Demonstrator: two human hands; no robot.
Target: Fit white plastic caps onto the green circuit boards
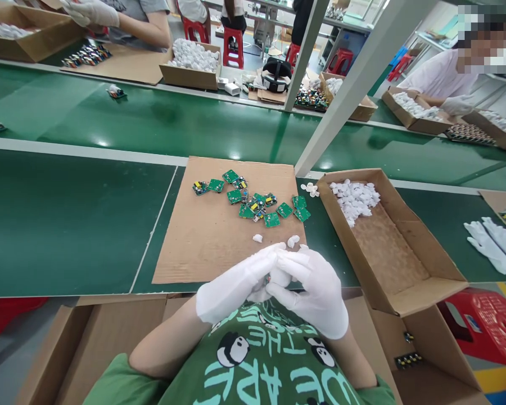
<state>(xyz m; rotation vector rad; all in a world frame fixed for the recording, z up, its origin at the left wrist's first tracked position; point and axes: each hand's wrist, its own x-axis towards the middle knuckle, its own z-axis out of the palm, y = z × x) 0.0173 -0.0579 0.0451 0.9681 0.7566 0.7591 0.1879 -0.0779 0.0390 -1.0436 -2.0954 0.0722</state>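
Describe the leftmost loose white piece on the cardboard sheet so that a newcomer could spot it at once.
On the dark green workbench, find the flat cardboard sheet. Look in the gap between its scattered circuit boards and the gloved left hand. The small white piece there lies by itself, left of a larger, curled white piece.

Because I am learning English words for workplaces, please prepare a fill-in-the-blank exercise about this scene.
The left hand and right hand wear white ____.
The flat sheet under the green circuit boards is made of ____.
The nearest box with white pieces stands on the sheet's ____ side.
Missing words: gloves; cardboard; right.
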